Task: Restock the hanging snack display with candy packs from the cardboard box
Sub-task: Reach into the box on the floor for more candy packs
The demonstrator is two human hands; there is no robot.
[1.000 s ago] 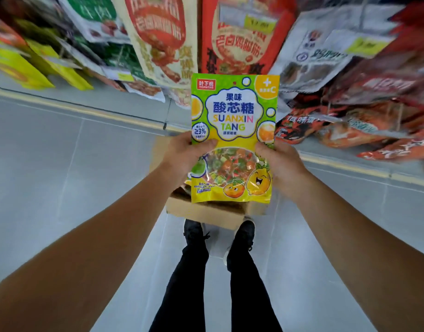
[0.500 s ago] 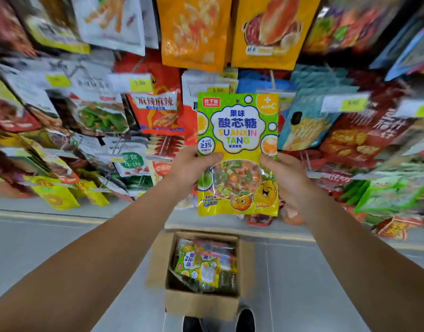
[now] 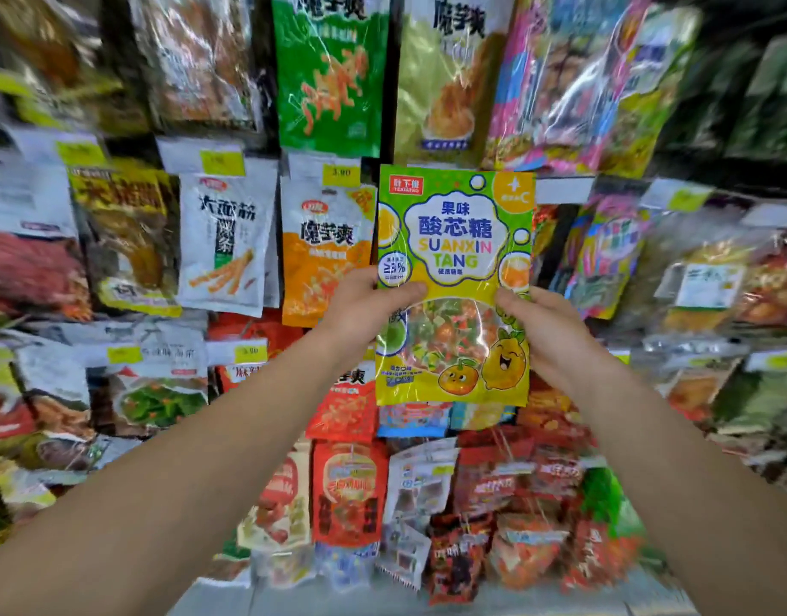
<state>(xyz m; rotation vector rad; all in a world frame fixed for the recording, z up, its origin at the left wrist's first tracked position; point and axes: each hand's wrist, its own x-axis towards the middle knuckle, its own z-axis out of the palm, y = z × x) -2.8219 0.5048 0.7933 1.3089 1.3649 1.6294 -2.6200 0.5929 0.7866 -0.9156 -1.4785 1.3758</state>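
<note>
Both hands pinch one candy pack (image 3: pixel 455 286) by its side edges, about at its middle height. At 9 o'clock of the pack the left hand (image 3: pixel 360 313) has its thumb laid over the front and its other fingers hidden behind. At 3 o'clock the right hand (image 3: pixel 547 335) grips in the same way, thumb on the front near the clear window. The pack stands upright, its printed face toward the person, most of it above the two hands and its bottom edge below them.

Behind the pack is the hanging snack display (image 3: pixel 249 393), full of bags in rows. At 12 o'clock hang a green bag (image 3: pixel 331 73) and a pale yellow bag (image 3: pixel 449 77). At 9 o'clock hang an orange bag (image 3: pixel 325 255) and a white bag (image 3: pixel 225 242), with a yellow price tag (image 3: pixel 341 172) above the orange one. Red bags (image 3: pixel 349 495) crowd at 6 o'clock. The top of the pack covers whatever is directly behind it, so I cannot tell if it touches the display.
</note>
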